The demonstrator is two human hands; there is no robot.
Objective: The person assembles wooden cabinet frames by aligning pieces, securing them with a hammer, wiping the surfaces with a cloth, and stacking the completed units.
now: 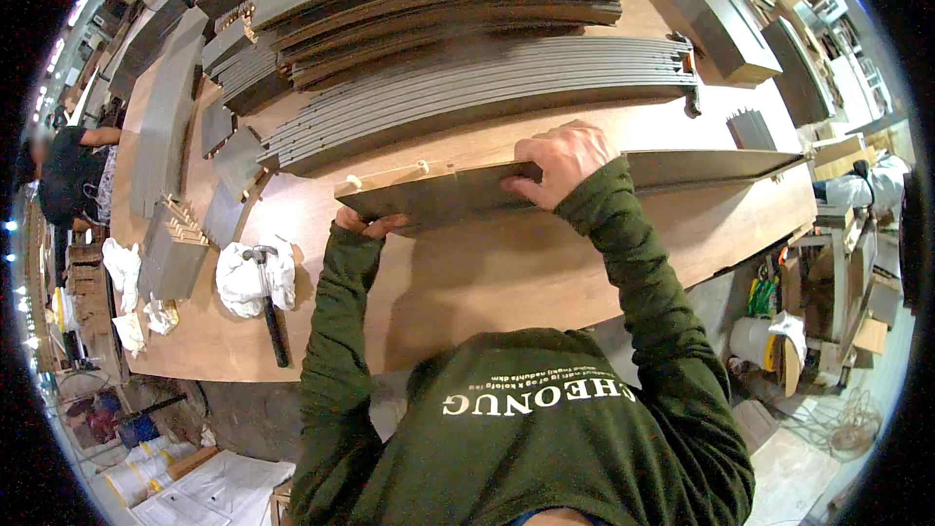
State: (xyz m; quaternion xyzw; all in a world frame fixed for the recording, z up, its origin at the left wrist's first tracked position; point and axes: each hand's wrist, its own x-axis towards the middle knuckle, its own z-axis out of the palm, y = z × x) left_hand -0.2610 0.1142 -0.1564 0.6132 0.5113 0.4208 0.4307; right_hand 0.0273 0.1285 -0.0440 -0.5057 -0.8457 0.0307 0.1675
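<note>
A long dark grey-brown board [450, 199], tilted up on its long edge, spans the middle of the table in front of me. Pale wooden dowels [423, 168] stick out along its light upper edge near the left end. My left hand [372, 224] grips the lower left corner, thumb on the near face and other fingers mostly hidden behind. Over the top edge near the middle, my right hand [567, 164] is closed on the board, thumb on the near face. To the left, a hammer [270, 307] with a black handle rests against a white cloth bundle [243, 278].
Beyond the board lie a row of narrow grey slats [467, 97] and a high stack of wide panels [448, 15]. Small panels with dowels [175, 248] stand at the left of the wooden table [487, 282]. Another person [73, 175] is at the far left.
</note>
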